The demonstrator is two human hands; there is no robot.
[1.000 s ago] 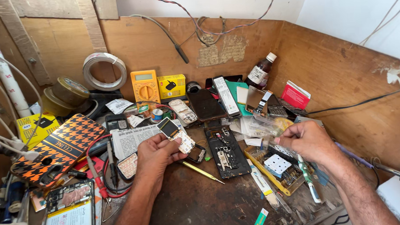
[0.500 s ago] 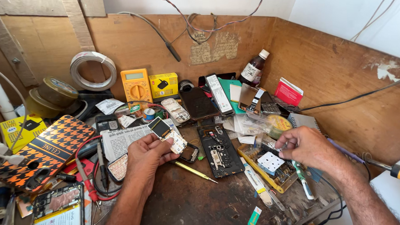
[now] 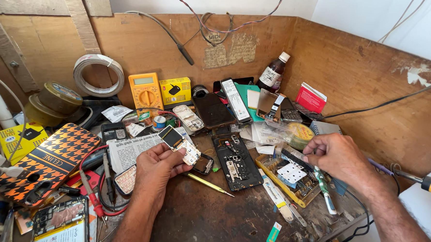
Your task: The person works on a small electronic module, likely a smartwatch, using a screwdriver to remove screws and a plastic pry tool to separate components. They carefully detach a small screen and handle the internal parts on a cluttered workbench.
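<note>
My left hand point(image 3: 155, 172) holds a small keypad phone board with a screen point(image 3: 178, 144), tilted up above the wooden bench. My right hand point(image 3: 336, 157) hovers at the right over a yellow parts tray point(image 3: 275, 163), its fingertips pinched together near a small white keypad sheet point(image 3: 292, 173); whether it holds anything is unclear. Between the hands lies an opened black phone body point(image 3: 235, 161) showing its inner board. A thin brass-coloured tool point(image 3: 209, 184) lies on the bench beside my left hand.
A yellow multimeter point(image 3: 146, 91), tape rolls point(image 3: 55, 101), a brown bottle point(image 3: 273, 75), an orange patterned phone case point(image 3: 45, 162), red probe leads point(image 3: 90, 187), another opened phone point(image 3: 60, 232) and a screwdriver point(image 3: 429, 184) crowd the corner bench.
The view has shifted slightly. My right hand drew back a little toward the right, fingertips pinching. My left hand keeps the phone board in the same place.
</note>
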